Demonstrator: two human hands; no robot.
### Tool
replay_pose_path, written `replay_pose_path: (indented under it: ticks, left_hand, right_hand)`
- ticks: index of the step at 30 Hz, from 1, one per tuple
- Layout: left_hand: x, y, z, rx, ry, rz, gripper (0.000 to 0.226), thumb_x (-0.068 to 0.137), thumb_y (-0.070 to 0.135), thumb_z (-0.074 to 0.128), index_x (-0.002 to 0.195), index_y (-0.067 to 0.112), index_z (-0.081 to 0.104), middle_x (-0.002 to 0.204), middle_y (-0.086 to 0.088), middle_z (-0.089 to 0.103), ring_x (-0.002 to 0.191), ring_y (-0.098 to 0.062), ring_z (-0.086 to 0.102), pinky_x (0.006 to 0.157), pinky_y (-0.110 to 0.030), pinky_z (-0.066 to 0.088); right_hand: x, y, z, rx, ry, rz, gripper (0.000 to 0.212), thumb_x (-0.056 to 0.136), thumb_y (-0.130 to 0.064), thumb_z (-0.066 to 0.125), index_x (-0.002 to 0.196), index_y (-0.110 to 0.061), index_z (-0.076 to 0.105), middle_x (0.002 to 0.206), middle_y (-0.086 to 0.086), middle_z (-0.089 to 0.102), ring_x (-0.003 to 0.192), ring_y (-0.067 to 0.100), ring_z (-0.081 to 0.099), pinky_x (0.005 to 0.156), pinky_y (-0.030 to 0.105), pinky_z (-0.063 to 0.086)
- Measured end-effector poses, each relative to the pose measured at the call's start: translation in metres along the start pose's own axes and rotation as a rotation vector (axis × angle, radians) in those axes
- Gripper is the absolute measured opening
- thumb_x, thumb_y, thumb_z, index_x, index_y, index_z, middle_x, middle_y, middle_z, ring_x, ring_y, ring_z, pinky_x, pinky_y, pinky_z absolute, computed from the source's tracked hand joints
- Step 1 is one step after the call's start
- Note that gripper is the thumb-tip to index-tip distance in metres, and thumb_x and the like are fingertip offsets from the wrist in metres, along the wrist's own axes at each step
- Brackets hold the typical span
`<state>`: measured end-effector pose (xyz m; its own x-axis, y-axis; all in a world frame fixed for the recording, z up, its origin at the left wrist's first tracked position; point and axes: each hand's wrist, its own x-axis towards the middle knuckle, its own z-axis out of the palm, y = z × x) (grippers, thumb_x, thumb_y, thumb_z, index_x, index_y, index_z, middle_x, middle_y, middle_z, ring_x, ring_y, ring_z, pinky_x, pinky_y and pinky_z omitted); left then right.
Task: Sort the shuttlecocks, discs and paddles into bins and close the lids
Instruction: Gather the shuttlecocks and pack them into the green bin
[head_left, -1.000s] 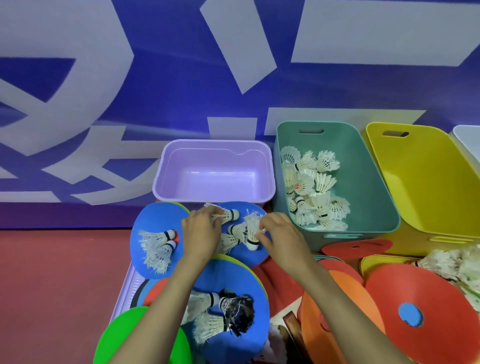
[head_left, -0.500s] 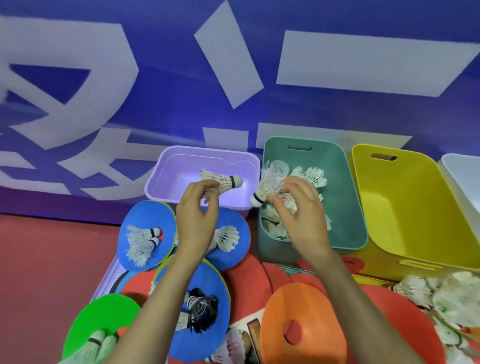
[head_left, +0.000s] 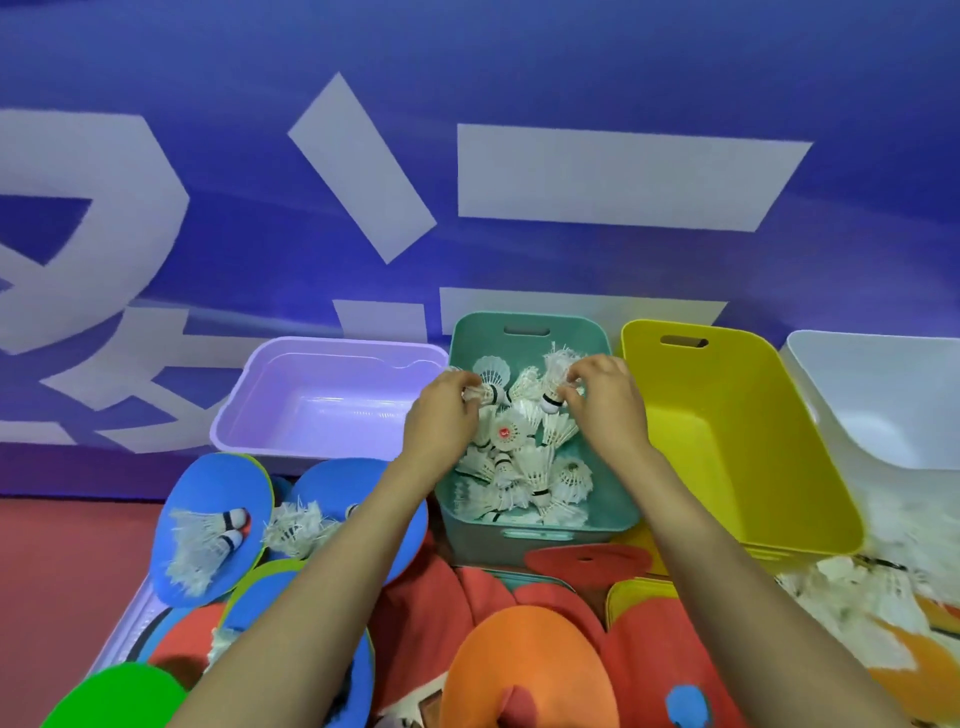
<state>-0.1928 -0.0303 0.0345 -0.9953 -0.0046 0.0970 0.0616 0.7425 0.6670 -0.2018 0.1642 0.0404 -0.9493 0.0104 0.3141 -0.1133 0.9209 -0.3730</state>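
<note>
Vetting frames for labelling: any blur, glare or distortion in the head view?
Head view: loose shuttlecocks at the right edge smeared; teal bin, left hand and right hand fairly sharp; faint sheen on purple bin floor; yellow bin rim splays, likely wide-angle distortion.

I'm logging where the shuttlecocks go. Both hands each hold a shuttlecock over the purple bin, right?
Not quite. In the head view the left hand and right hand are over the teal bin, not the purple bin beside it. The rest stands: the left shuttlecock and right shuttlecock are each held.
</note>
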Motion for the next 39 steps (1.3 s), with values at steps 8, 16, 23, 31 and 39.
replay_pose_path:
  ticks: [8,16,23,31,39]
  left_hand:
    - [0.025,0.017,0.020,0.156,-0.037,0.068,0.030,0.094,0.014,0.047,0.122,0.014,0.057,0.123,-0.006,0.057,0.102,-0.027,0.058,0.084,-0.036,0.048]
    - [0.072,0.022,0.062,0.396,-0.241,0.088,0.039,0.086,-0.003,0.042,0.120,0.011,0.055,0.126,-0.009,0.053,0.104,-0.033,0.057,0.078,-0.039,0.047]
    - [0.069,0.016,0.070,0.400,-0.526,0.027,0.049,0.091,0.010,0.048,0.139,0.021,0.043,0.152,-0.012,0.025,0.132,-0.030,0.040,0.107,-0.037,0.035]
    - [0.003,0.005,0.002,0.167,-0.217,-0.022,0.032,0.091,0.023,0.055,0.123,0.022,0.058,0.124,-0.001,0.060,0.103,-0.022,0.060,0.089,-0.036,0.049]
    - [-0.064,-0.070,-0.066,-0.025,0.094,-0.080,0.024,0.088,0.014,0.061,0.111,0.019,0.064,0.117,0.001,0.060,0.096,-0.015,0.060,0.085,-0.034,0.049]
  right_hand:
    - [0.052,0.019,0.045,-0.186,-0.269,0.053,0.022,0.090,-0.015,0.055,0.107,-0.012,0.069,0.116,0.007,0.064,0.111,0.025,0.051,0.094,0.036,0.040]
    - [0.043,0.038,0.031,-0.159,-0.459,0.056,0.033,0.092,-0.023,0.055,0.124,-0.015,0.057,0.125,0.010,0.057,0.114,0.029,0.053,0.087,0.035,0.046]
    - [0.026,0.032,0.026,-0.072,-0.472,-0.009,0.033,0.091,-0.024,0.055,0.123,-0.017,0.057,0.125,0.007,0.057,0.114,0.027,0.052,0.090,0.035,0.044]
    - [-0.002,0.000,0.017,0.046,-0.423,-0.058,0.036,0.094,-0.026,0.053,0.129,-0.019,0.051,0.131,0.003,0.053,0.121,0.023,0.046,0.101,0.038,0.039]
    - [-0.047,-0.083,0.001,0.234,-0.260,-0.263,0.035,0.093,-0.023,0.054,0.128,-0.017,0.053,0.127,-0.001,0.056,0.116,0.018,0.046,0.100,0.027,0.034]
